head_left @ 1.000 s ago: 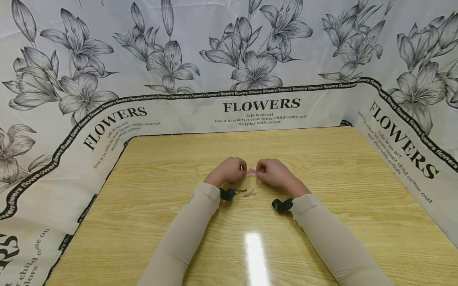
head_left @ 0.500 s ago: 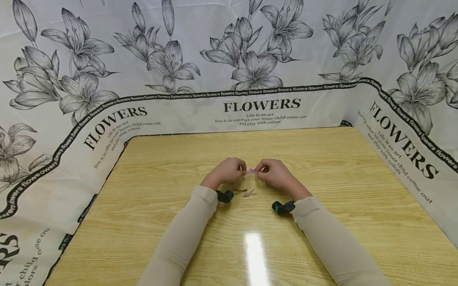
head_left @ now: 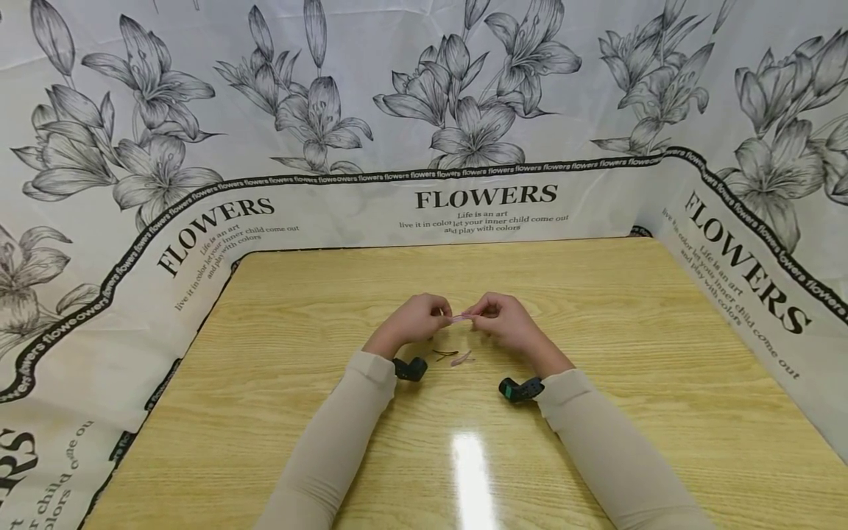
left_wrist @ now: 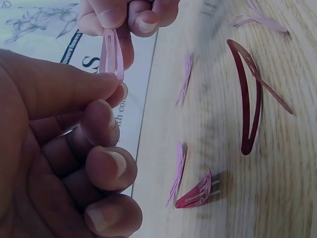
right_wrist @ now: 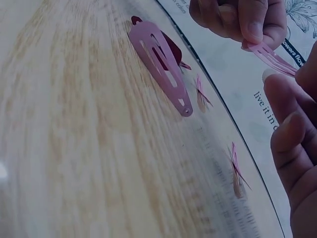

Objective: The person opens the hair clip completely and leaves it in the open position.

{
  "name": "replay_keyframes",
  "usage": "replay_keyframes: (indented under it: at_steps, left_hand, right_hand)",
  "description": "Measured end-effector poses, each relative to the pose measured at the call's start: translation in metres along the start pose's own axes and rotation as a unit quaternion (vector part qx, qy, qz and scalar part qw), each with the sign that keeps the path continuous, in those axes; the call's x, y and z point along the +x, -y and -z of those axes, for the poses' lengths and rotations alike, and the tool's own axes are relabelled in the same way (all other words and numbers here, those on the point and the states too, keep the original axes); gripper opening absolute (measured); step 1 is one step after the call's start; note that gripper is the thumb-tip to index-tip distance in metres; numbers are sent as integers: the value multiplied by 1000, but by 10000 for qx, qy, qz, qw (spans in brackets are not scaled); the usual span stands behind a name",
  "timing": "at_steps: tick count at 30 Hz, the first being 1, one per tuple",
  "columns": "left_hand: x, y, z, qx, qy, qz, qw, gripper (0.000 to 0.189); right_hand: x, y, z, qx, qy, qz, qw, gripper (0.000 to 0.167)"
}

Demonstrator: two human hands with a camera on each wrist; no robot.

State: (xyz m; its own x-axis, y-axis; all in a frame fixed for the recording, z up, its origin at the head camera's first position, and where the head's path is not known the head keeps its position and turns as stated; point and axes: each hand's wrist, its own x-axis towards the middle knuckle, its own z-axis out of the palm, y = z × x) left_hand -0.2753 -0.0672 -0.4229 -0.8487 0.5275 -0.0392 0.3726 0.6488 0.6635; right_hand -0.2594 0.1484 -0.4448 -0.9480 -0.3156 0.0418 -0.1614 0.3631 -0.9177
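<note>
In the head view, a pink snap hair clip [head_left: 460, 318] is held between both hands above the table. My left hand [head_left: 414, 320] pinches one end between thumb and forefinger, its other fingers loosely curled in the left wrist view. The opposite end is pinched by my right hand [head_left: 506, 324]. The clip's slotted frame [left_wrist: 111, 52] shows up close. Below the hands lie a dark red snap clip [left_wrist: 245, 99], its tongue sprung out, and a pale pink snap clip [right_wrist: 158, 64].
Thin pink clips [left_wrist: 185, 77] and a deeper pink clip [left_wrist: 195, 192] also lie on the wood-grain table [head_left: 331, 294]. A white cloth printed with flowers [head_left: 490, 210] stands around the table's back and sides. Light glares on the near tabletop.
The left forearm has shifted slightly left and down. In the head view, the raised strip on the held clip no longer stands out, and the clip looks flatter. The loose clips have stayed put.
</note>
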Motion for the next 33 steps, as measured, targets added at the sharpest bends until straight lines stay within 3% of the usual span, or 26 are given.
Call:
replay_keyframes:
  at_steps: [10,18,24,33]
  left_hand:
    - [-10,0,0,-381,-64,195,9991,18]
    - [-18,0,-4,-671,-427,189,9967,23]
    - [-21,1,-7,-1026,-715,159,9920,19]
    - [-26,0,-8,-1391,-804,83,9870,19]
  right_hand:
    - [0,-3,-2,598,142,180,9979,4]
    - [-2,-3,-3,904,143,314,9953,2]
    - [-2,-4,-3,1053,154,413,9935,9]
    - [-3,-4,-3,1377,218,535,9888,11]
